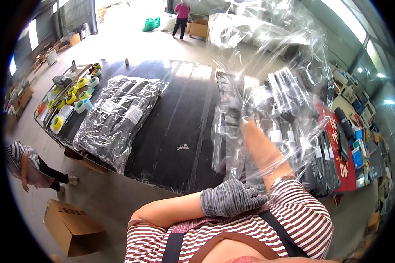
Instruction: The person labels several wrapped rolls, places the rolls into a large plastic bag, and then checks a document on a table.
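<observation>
A large clear plastic bag (267, 48) billows up over the right side of the table. My left hand (233, 198), in a grey knitted glove, is held close to my chest with its fingers curled on the near edge of the film. My bare right forearm (267, 153) reaches forward into the plastic. Glare and folds of film hide the fingers of my right hand. Around that arm lie several dark packets (289, 92) in clear wrapping, some with white labels. Farther left on the table rests a big plastic-wrapped bundle (118, 116) of dark packets.
Tape rolls (70, 98) line the left end of the black table (175, 131). A red printed sheet (340, 153) and blue boxes (358, 155) are at the right. An open cardboard box (72, 225) stands on the floor. One person (30, 162) is at left, another (181, 17) far back.
</observation>
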Demonstrator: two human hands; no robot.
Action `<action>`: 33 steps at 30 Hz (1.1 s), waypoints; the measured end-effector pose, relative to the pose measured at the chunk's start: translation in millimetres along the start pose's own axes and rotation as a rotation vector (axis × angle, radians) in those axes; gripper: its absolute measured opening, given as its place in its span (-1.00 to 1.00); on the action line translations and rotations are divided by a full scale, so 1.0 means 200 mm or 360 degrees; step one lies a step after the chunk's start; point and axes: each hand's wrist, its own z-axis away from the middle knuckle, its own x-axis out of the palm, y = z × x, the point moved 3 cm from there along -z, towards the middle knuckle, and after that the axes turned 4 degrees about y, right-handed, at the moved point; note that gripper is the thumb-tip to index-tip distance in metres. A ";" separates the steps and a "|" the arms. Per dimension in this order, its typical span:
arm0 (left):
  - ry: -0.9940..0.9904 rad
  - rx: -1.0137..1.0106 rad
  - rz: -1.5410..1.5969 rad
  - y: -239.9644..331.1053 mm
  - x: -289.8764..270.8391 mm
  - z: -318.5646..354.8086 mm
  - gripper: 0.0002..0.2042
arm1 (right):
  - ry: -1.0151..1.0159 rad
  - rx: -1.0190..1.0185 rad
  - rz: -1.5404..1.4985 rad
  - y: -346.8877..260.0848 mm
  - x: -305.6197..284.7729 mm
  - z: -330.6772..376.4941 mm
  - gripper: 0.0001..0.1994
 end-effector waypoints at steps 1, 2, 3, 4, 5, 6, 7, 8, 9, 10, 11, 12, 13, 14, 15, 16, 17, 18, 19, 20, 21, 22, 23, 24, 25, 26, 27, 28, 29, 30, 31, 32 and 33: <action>-0.0028 -0.0021 -0.0038 -0.01 0.01 0.01 -0.70 | -0.0154 0.0068 0.0025 0.05 0.09 0.15 -0.50; -0.0034 -0.0129 -0.0091 -0.05 0.03 0.03 -0.70 | -0.0249 0.0121 0.0013 0.06 0.14 0.28 -0.50; -0.0050 -0.0347 -0.0187 -0.08 0.06 0.08 -0.70 | -0.0337 0.0120 -0.0102 0.00 0.26 0.33 -0.49; -0.0045 -0.0501 -0.0256 -0.10 0.05 0.09 -0.70 | -0.0312 0.0101 -0.0134 -0.06 0.24 0.30 -0.49; -0.0313 -0.0592 -0.0359 -0.12 0.03 0.08 -0.67 | -0.0270 0.0068 -0.0162 -0.09 0.20 0.23 -0.48; -0.0214 -0.0549 -0.0250 -0.14 0.05 0.08 -0.66 | -0.0180 0.0032 -0.0185 -0.11 0.15 0.12 -0.48; -0.0112 -0.0476 -0.0142 -0.16 0.10 0.07 -0.66 | -0.0044 -0.0007 -0.0187 -0.13 0.05 -0.03 -0.47; -0.0009 -0.0438 -0.0058 -0.19 0.12 0.07 -0.65 | 0.0087 -0.0064 -0.0243 -0.17 0.00 -0.18 -0.47; 0.0006 -0.0307 -0.0055 -0.16 0.08 0.04 -0.62 | 0.0215 -0.0100 -0.0270 -0.19 -0.09 -0.29 -0.47; 0.0161 -0.0137 -0.0200 -0.11 0.04 0.00 -0.62 | 0.0356 -0.0128 -0.0256 -0.23 -0.24 -0.36 -0.46; 0.0299 -0.0103 -0.0396 -0.11 0.01 0.03 -0.61 | 0.0378 -0.0136 -0.0387 -0.23 -0.17 -0.41 -0.46; 0.0443 0.0019 -0.0559 -0.08 -0.02 0.04 -0.61 | 0.0389 -0.0124 -0.0398 -0.22 -0.16 -0.42 -0.45; 0.0171 -0.0098 -0.0618 -0.08 -0.03 0.05 -0.58 | 0.0329 -0.0067 -0.0391 -0.16 -0.11 -0.37 -0.45; 0.0236 -0.0197 -0.0640 -0.10 -0.03 0.07 -0.60 | 0.0236 0.0014 -0.0338 -0.07 -0.06 -0.28 -0.44; 0.0295 -0.0301 -0.0677 -0.14 -0.03 0.07 -0.62 | 0.0108 0.0112 -0.0315 0.02 0.02 -0.16 -0.44; 0.0361 -0.0422 -0.0717 -0.21 -0.02 0.11 -0.63 | -0.0058 0.0230 -0.0323 0.11 0.14 0.01 -0.43; 0.0447 -0.0480 -0.0642 -0.27 -0.01 0.15 -0.70 | -0.0223 0.0350 -0.0389 0.14 0.25 0.17 -0.43; 0.0484 -0.0503 -0.0670 -0.28 -0.03 0.17 -0.75 | -0.0353 0.0480 -0.0439 0.17 0.29 0.32 -0.42; 0.0500 -0.0504 -0.0686 -0.30 -0.02 0.17 -0.73 | -0.0412 0.0613 -0.0546 0.17 0.29 0.41 -0.42; 0.0492 -0.0564 -0.0706 -0.32 0.00 0.20 -0.71 | -0.0472 0.0745 -0.0719 0.16 0.32 0.47 -0.41; 0.0489 -0.0563 -0.0716 -0.33 0.01 0.20 -0.69 | -0.0500 0.0854 -0.0898 0.15 0.35 0.47 -0.41; 0.0496 -0.0513 -0.0687 -0.33 0.02 0.17 -0.66 | -0.0456 0.0953 -0.1042 0.14 0.30 0.41 -0.40; 0.0484 -0.0499 -0.0671 -0.33 0.04 0.16 -0.64 | -0.0426 0.1048 -0.1236 0.15 0.31 0.35 -0.40; 0.0524 -0.0594 -0.0724 -0.34 0.05 0.18 -0.61 | -0.0422 0.1140 -0.1463 0.15 0.37 0.28 -0.39; 0.0588 -0.0601 -0.0749 -0.33 0.03 0.15 -0.58 | -0.0348 0.1201 -0.1611 0.14 0.33 0.20 -0.39; 0.0641 -0.0653 -0.0796 -0.34 0.03 0.15 -0.55 | -0.0332 0.1226 -0.1735 0.13 0.35 0.15 -0.38; 0.0756 -0.0756 -0.0780 -0.37 0.03 0.16 -0.51 | -0.0318 0.1233 -0.1844 0.11 0.35 0.09 -0.38; 0.0630 -0.0877 -0.0810 -0.41 0.04 0.19 -0.52 | -0.0311 0.1228 -0.1953 0.07 0.37 0.05 -0.37; 0.0499 -0.0992 -0.0824 -0.44 0.06 0.22 -0.52 | -0.0309 0.1207 -0.2048 0.01 0.36 0.02 -0.35; 0.0363 -0.1104 -0.0834 -0.47 0.07 0.27 -0.52 | -0.0319 0.1180 -0.2150 -0.04 0.36 -0.02 -0.32; 0.0187 -0.1345 -0.0559 -0.54 0.09 0.33 -0.56 | -0.0330 0.1147 -0.2252 -0.11 0.35 -0.09 -0.29; 0.0253 -0.1399 -0.0429 -0.57 0.05 0.36 -0.58 | -0.0433 0.1191 -0.2264 -0.07 0.33 -0.17 -0.28; 0.0315 -0.1453 -0.0298 -0.60 -0.01 0.39 -0.59 | -0.0531 0.1237 -0.2284 -0.03 0.31 -0.24 -0.27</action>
